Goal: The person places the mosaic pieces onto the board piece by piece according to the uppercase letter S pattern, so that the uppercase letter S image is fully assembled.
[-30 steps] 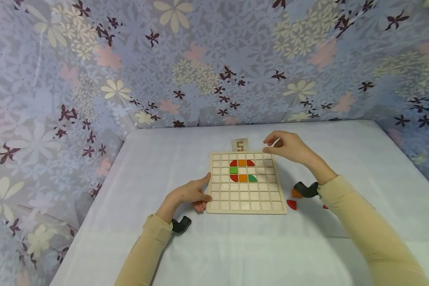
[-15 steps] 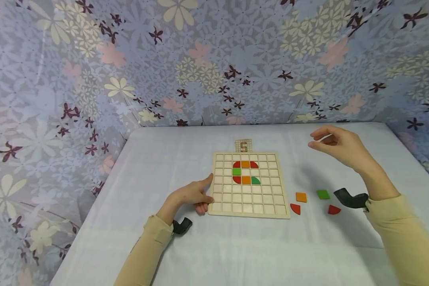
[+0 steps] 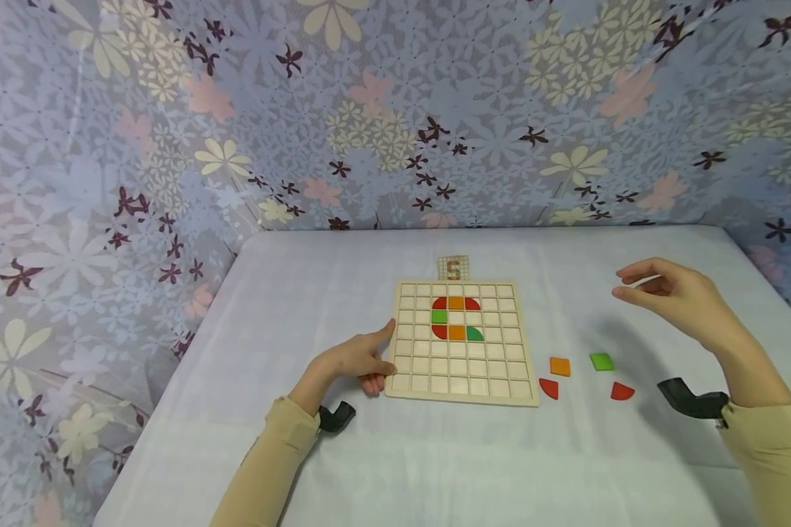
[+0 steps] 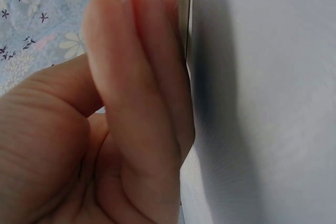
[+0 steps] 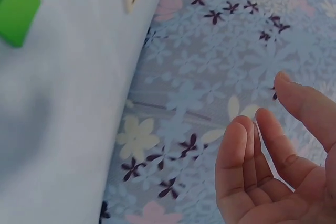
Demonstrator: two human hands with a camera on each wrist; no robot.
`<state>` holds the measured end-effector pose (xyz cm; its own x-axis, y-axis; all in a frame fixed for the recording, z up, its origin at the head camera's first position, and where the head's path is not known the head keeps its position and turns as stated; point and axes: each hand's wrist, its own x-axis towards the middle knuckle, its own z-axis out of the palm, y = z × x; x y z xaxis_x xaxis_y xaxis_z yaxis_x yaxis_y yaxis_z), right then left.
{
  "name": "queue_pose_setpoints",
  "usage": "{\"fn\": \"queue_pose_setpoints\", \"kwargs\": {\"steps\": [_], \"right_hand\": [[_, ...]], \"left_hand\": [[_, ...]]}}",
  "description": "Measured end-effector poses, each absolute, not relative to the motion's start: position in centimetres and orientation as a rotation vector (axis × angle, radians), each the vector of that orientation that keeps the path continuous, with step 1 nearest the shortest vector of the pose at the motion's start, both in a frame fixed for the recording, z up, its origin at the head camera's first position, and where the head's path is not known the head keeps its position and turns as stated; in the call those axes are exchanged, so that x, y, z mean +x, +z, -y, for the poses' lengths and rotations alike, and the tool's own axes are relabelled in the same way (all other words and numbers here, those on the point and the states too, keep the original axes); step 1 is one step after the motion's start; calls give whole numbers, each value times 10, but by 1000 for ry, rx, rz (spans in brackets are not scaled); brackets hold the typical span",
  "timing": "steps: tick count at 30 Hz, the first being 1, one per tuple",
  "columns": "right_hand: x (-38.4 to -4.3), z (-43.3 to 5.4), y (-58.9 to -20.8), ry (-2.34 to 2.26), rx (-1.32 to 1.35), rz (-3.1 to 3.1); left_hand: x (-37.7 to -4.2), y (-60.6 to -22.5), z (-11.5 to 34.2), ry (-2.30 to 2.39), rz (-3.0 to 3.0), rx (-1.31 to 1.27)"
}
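My left hand (image 3: 356,360) rests at the left edge of a wooden grid board (image 3: 461,382), index finger and thumb spread apart and touching it. In the left wrist view its other fingers (image 4: 142,87) are bent beside the board's edge. Set in the board are red quarter-round, orange square, light green square and dark green quarter-round (image 3: 474,334) tiles, forming a C-like shape. My right hand (image 3: 682,300) hovers over the table to the right, fingers loosely bent, holding nothing. Nearest below it lie a green tile (image 3: 602,361) and a red quarter-round tile (image 3: 622,391).
An orange square tile (image 3: 559,367) and another red quarter-round tile (image 3: 548,389) lie just right of the board. Behind the board is a small pattern card (image 3: 453,268) showing an S-like figure. Floral cloth (image 3: 369,146) rises behind the white table (image 3: 435,461).
My right hand has moved right, away from the board's top right corner, uncovering the loose tiles. My left hand stays at the board's edge. The head view has shifted slightly.
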<state>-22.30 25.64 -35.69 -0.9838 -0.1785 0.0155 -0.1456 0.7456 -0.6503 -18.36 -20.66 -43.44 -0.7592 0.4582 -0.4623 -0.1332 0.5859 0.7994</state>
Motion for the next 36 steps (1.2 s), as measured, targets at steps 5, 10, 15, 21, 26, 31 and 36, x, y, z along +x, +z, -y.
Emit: {"fn": "queue_pose_setpoints", "kwargs": {"steps": [5, 10, 15, 21, 26, 31, 36], "right_hand": [[-219, -268, -366, -1039, -208, -2892], [-217, -276, -377, -1028, -205, -2885], [-214, -282, -388, -992, -236, -2876], [-211, -288, -397, -999, -245, -2863], [-212, -290, -400, -1008, -256, -2866], [-213, -290, -402, -991, -283, -2823], [-212, -290, -406, -1025, -307, -2776]], "left_hand": [[-183, -434, 208, 1155, -2158, 251], [-182, -434, 208, 1162, -2161, 256], [-183, -434, 207, 1160, -2161, 267], [-185, -436, 205, 1167, -2153, 275], [-187, -437, 205, 1160, -2156, 266], [-186, -438, 206, 1171, -2151, 252], [-184, -436, 206, 1161, -2157, 248]]}}
